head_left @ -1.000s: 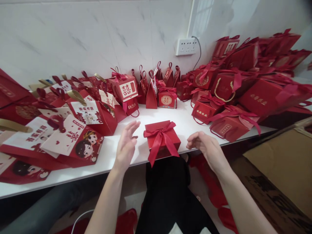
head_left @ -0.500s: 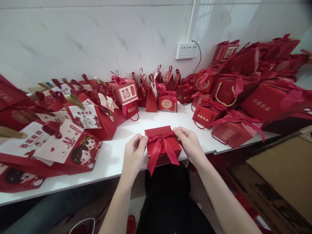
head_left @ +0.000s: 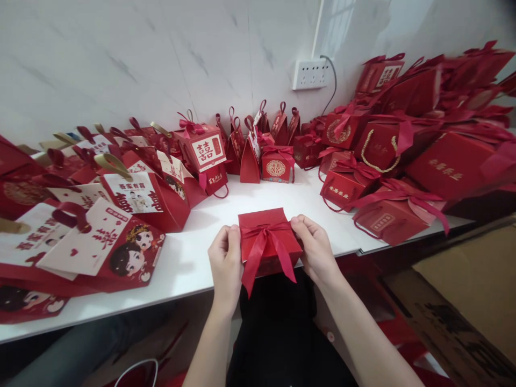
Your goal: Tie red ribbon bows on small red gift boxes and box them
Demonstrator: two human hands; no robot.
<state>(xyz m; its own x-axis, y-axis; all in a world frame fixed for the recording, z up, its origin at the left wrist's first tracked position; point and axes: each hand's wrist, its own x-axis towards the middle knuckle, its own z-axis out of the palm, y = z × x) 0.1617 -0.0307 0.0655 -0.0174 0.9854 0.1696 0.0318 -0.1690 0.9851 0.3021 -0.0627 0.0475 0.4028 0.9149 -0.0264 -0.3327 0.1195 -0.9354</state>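
Note:
A red gift box [head_left: 265,215] sits at the front edge of the white table, tied with a red ribbon bow [head_left: 264,239] whose two tails hang over its front. My left hand [head_left: 226,263] is closed at the box's left side, thumb on top and fingers curled. At the right side my right hand [head_left: 314,244] grips the box with its thumb by the upper corner and fingers bent around the side. Whether the bow's loops are also pinched under the fingers is hidden.
Handled red gift boxes [head_left: 139,196] crowd the left of the white table [head_left: 193,263]. Ribboned boxes [head_left: 437,161] are piled at the right. Small pointed boxes [head_left: 250,161] stand along the wall, below a socket strip [head_left: 310,74]. A cardboard box [head_left: 471,285] is at lower right.
My left hand has turned more upright and closed against the box's side. My right hand has shifted slightly lower along its side. The view has tilted a little.

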